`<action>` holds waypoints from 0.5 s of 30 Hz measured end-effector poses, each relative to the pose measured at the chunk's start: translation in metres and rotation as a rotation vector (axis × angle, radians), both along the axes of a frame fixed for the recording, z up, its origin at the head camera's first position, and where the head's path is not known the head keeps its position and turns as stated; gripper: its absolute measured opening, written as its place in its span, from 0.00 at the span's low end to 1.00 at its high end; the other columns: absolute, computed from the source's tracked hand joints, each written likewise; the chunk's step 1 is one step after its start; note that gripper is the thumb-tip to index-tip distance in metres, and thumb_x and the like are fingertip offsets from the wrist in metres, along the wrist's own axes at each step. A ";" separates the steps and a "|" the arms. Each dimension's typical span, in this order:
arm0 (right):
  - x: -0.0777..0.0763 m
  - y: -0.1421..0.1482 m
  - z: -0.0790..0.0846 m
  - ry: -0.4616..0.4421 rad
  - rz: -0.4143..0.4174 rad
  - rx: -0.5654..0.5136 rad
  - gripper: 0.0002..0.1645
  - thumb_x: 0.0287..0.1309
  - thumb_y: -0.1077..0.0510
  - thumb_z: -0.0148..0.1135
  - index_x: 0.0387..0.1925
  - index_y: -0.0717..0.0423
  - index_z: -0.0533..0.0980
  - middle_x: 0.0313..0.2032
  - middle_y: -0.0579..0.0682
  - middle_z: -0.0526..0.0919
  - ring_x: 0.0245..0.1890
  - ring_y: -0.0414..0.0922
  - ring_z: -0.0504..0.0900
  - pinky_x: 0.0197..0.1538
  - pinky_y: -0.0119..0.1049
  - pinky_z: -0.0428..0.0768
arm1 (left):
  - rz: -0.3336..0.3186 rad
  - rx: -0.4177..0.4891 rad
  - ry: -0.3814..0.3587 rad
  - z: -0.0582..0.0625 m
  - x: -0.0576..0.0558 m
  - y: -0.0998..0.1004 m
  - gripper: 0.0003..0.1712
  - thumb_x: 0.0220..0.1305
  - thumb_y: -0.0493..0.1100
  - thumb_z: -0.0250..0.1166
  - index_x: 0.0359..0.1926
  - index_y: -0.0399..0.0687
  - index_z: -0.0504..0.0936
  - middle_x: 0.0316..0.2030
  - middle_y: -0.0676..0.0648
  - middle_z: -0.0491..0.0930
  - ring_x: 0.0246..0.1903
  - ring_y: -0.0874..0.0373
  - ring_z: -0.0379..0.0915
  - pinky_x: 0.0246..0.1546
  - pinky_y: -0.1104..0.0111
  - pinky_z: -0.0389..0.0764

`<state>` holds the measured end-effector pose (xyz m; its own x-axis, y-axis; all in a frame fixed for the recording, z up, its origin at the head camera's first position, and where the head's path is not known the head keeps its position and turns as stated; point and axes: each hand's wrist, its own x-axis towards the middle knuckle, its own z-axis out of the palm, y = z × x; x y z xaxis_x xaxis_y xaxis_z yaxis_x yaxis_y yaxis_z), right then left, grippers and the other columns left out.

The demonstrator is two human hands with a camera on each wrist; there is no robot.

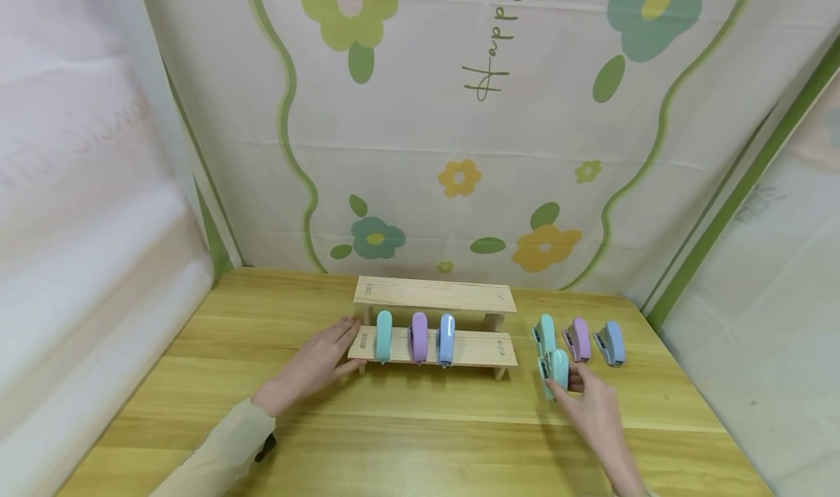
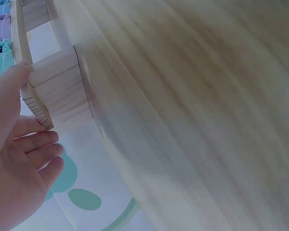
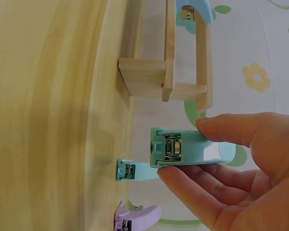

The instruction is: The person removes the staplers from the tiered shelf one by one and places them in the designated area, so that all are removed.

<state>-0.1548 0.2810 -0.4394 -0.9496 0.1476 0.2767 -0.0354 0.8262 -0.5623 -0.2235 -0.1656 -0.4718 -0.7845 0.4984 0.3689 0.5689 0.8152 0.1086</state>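
My right hand (image 1: pixel 593 402) pinches a mint-green stapler (image 3: pixel 183 147) between thumb and fingers, holding it above the table at the right. Just behind it stands another mint-green stapler (image 1: pixel 543 333), partly overlapped in the head view. My left hand (image 1: pixel 318 362) grips the left end of a two-step wooden rack (image 1: pixel 482 349), thumb at the front edge and fingers toward the back. On the rack's lower step stand a mint-green stapler (image 1: pixel 383 335), a purple stapler (image 1: pixel 418 337) and a blue stapler (image 1: pixel 446 339), side by side.
To the right of the rack, a purple stapler (image 1: pixel 577 339) and a blue stapler (image 1: pixel 612 342) stand on the wooden table (image 1: pixel 407 439). The rack's upper step (image 1: pixel 433 293) is bare wood. A flowered cloth (image 1: pixel 420 118) hangs behind, with more cloth at both sides.
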 end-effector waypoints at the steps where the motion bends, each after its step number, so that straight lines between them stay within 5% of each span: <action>1: 0.000 0.002 -0.001 -0.003 -0.004 0.005 0.26 0.52 0.57 0.74 0.47 0.70 0.78 0.37 0.64 0.87 0.35 0.52 0.86 0.38 0.42 0.88 | 0.001 -0.002 -0.003 0.000 0.000 0.000 0.43 0.63 0.56 0.68 0.67 0.28 0.69 0.65 0.31 0.71 0.66 0.38 0.70 0.65 0.48 0.76; 15: 0.001 0.017 -0.012 -0.082 -0.018 0.000 0.23 0.55 0.57 0.71 0.47 0.68 0.77 0.40 0.65 0.87 0.40 0.56 0.87 0.45 0.50 0.87 | 0.003 0.007 -0.012 0.000 0.001 0.001 0.43 0.63 0.56 0.68 0.67 0.28 0.69 0.66 0.31 0.71 0.66 0.38 0.69 0.65 0.48 0.76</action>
